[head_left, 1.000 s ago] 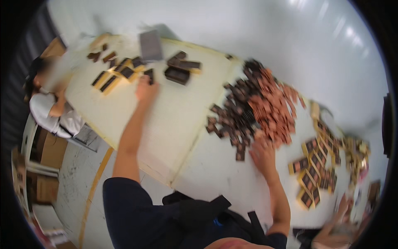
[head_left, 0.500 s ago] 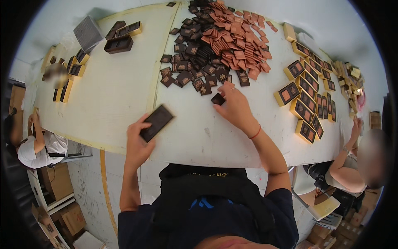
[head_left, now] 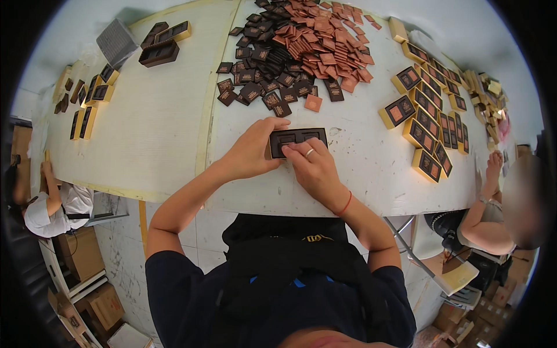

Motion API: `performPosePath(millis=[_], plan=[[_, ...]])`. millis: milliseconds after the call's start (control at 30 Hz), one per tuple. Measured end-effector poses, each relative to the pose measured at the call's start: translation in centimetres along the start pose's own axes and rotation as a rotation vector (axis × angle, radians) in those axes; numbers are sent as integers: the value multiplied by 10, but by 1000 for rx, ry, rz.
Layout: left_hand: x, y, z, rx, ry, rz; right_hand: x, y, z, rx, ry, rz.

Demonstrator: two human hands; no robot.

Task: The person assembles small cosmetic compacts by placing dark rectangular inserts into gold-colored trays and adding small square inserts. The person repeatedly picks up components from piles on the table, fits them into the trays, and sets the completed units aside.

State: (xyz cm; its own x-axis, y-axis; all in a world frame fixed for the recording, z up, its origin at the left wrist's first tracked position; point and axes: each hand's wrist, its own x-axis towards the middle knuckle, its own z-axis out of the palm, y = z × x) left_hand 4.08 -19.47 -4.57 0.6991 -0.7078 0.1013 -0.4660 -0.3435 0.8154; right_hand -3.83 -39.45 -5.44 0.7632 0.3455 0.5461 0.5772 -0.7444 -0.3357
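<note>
In front of me a dark brown two-compartment tray (head_left: 321, 134) lies crosswise, gripped at its left end by my left hand (head_left: 249, 152). Inside its left compartment is a dark flat square (head_left: 285, 140), like a wrapped chocolate. The bent, closed fingers of my right hand (head_left: 316, 174) are on that square and partly hide it. Just beyond the tray a copper-coloured square (head_left: 313, 102) lies by itself. Behind it spreads a big heap of similar squares, with dark ones (head_left: 252, 75) on the left and copper ones (head_left: 333, 43) on the right.
Gold-sided boxes (head_left: 426, 122) holding squares stand clustered at the right. Other dark trays (head_left: 159, 53) and gold boxes (head_left: 87, 123) are at the left, near a grey basket (head_left: 117, 43). A person (head_left: 57, 200) sits at the far left, another (head_left: 490, 220) at the right.
My left hand has brought the tray right and turned it crosswise. My right hand has carried the dark square from near the heap into the tray. A copper square now lies alone by the heap.
</note>
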Motion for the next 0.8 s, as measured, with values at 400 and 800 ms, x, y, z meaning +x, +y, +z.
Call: performPosePath(millis=[400, 800], plan=[[-7, -14, 4, 43, 70, 166, 0, -2, -20, 45, -169, 99], [-6, -9, -2, 168, 62, 245, 53, 83, -18, 302, -98, 601]])
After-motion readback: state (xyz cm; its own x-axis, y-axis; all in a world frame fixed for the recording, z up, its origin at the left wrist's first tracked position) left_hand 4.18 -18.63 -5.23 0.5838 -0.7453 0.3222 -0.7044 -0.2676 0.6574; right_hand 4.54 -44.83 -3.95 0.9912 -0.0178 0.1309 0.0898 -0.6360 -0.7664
